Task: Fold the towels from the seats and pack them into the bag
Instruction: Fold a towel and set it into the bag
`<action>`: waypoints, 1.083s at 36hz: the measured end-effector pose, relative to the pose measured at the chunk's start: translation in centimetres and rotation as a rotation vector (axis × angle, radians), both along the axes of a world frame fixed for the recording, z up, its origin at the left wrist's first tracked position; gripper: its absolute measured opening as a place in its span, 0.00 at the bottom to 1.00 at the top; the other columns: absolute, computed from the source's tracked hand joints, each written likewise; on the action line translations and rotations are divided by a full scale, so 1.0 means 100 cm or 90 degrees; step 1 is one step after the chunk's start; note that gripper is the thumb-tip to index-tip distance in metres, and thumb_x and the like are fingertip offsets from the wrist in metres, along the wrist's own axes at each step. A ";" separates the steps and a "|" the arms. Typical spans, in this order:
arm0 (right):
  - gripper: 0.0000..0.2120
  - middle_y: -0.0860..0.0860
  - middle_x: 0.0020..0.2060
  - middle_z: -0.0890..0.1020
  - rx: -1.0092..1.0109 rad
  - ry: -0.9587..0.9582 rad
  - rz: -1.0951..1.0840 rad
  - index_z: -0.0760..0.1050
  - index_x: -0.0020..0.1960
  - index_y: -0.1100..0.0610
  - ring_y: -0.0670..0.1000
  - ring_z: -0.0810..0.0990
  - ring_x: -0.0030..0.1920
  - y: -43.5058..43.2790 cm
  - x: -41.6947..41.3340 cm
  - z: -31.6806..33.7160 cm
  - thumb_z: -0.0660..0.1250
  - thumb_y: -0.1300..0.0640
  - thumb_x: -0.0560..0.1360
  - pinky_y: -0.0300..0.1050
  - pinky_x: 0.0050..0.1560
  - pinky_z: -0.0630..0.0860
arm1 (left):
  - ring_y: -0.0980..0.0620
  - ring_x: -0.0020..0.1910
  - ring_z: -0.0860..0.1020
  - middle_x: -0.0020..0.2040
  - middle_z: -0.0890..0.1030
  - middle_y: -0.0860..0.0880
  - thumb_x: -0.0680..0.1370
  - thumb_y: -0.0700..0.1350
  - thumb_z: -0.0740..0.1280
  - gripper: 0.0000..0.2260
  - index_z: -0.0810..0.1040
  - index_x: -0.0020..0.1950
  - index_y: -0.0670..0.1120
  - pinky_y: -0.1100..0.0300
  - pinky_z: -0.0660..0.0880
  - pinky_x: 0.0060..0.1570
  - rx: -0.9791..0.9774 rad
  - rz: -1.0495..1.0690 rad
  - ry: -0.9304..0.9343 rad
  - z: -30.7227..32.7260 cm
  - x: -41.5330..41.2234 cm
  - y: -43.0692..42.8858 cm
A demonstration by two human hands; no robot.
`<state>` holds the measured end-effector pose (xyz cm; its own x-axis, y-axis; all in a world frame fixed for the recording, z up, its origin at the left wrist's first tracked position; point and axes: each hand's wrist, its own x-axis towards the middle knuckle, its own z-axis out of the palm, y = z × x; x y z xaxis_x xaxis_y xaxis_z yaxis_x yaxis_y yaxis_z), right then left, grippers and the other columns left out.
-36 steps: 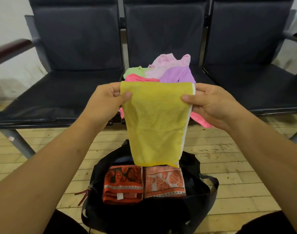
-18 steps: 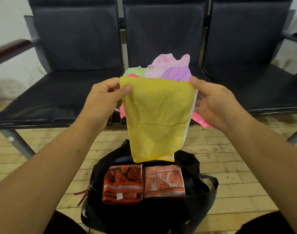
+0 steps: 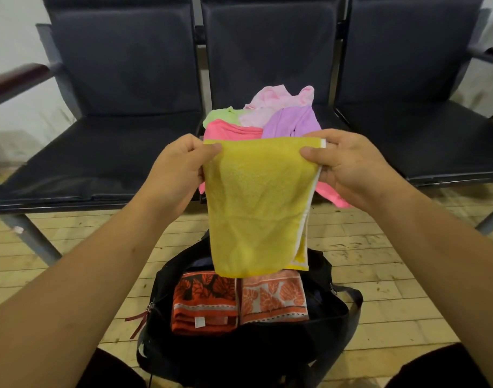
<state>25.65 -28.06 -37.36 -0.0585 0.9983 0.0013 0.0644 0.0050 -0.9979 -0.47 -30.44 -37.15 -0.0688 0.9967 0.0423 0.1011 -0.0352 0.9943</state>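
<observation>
Both our left hand and right hand pinch the half-folded yellow towel above the black bag, where two orange patterned towels lie packed, while several crumpled towels wait on the middle seat.

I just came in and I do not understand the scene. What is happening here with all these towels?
A person is folding towels and packing them. The left hand and right hand hold a yellow towel by its top corners, hanging above an open black bag on the floor. Two folded orange towels already lie side by side in the bag. A pile of unfolded towels waits on the middle seat.
</observation>
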 end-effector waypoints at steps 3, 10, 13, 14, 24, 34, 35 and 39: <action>0.09 0.60 0.49 0.86 0.032 -0.063 0.008 0.81 0.56 0.60 0.66 0.84 0.53 -0.004 0.002 0.003 0.72 0.64 0.76 0.65 0.56 0.80 | 0.46 0.42 0.75 0.39 0.76 0.42 0.76 0.42 0.71 0.09 0.71 0.45 0.50 0.47 0.76 0.48 0.054 0.039 0.042 0.002 -0.001 0.001; 0.07 0.54 0.48 0.87 0.040 -0.099 0.003 0.82 0.55 0.60 0.52 0.87 0.49 -0.008 0.007 0.008 0.71 0.62 0.77 0.50 0.53 0.83 | 0.54 0.52 0.84 0.50 0.87 0.51 0.77 0.37 0.70 0.13 0.80 0.61 0.47 0.52 0.78 0.61 0.092 -0.052 0.140 0.006 -0.003 -0.005; 0.07 0.55 0.49 0.87 0.031 -0.100 -0.013 0.83 0.52 0.58 0.53 0.86 0.51 -0.010 0.007 0.007 0.69 0.56 0.79 0.50 0.54 0.83 | 0.51 0.51 0.84 0.48 0.87 0.48 0.75 0.43 0.73 0.13 0.81 0.58 0.45 0.52 0.79 0.60 0.084 -0.064 0.096 0.006 -0.003 -0.006; 0.07 0.54 0.49 0.86 0.038 -0.122 -0.022 0.83 0.52 0.57 0.53 0.86 0.51 -0.010 0.007 0.007 0.69 0.55 0.80 0.50 0.55 0.83 | 0.50 0.50 0.85 0.47 0.86 0.47 0.73 0.46 0.73 0.14 0.82 0.57 0.45 0.52 0.79 0.59 0.088 -0.065 0.095 0.006 -0.003 -0.006; 0.12 0.50 0.47 0.84 0.168 -0.483 -0.085 0.83 0.57 0.56 0.47 0.80 0.47 -0.009 -0.004 0.008 0.75 0.55 0.74 0.30 0.40 0.68 | 0.64 0.41 0.80 0.42 0.83 0.53 0.75 0.44 0.74 0.08 0.80 0.52 0.47 0.75 0.74 0.45 0.259 0.151 0.431 -0.006 0.003 0.006; 0.04 0.52 0.43 0.85 0.238 -0.340 -0.141 0.83 0.49 0.57 0.52 0.83 0.47 -0.010 -0.003 0.010 0.74 0.59 0.74 0.50 0.54 0.80 | 0.53 0.47 0.78 0.54 0.76 0.47 0.74 0.43 0.74 0.07 0.77 0.46 0.51 0.73 0.74 0.49 0.255 0.132 0.383 -0.006 0.002 0.010; 0.04 0.53 0.44 0.85 0.234 -0.287 -0.132 0.83 0.49 0.58 0.54 0.83 0.47 -0.011 -0.003 0.011 0.74 0.59 0.75 0.51 0.54 0.81 | 0.48 0.51 0.79 0.55 0.77 0.44 0.76 0.42 0.73 0.07 0.76 0.46 0.51 0.66 0.76 0.53 0.238 0.099 0.325 -0.005 0.001 0.009; 0.04 0.52 0.41 0.86 0.112 0.087 -0.022 0.80 0.50 0.57 0.52 0.85 0.46 -0.016 -0.006 0.018 0.67 0.63 0.80 0.50 0.50 0.83 | 0.50 0.46 0.79 0.50 0.80 0.45 0.78 0.44 0.70 0.08 0.71 0.47 0.50 0.56 0.78 0.48 0.166 -0.109 0.063 0.003 -0.001 0.002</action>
<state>25.03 -29.69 -35.52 -0.0118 0.9833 0.1816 -0.0687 0.1803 -0.9812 -0.55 -30.26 -36.86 0.1163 0.9484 0.2950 0.1675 -0.3115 0.9354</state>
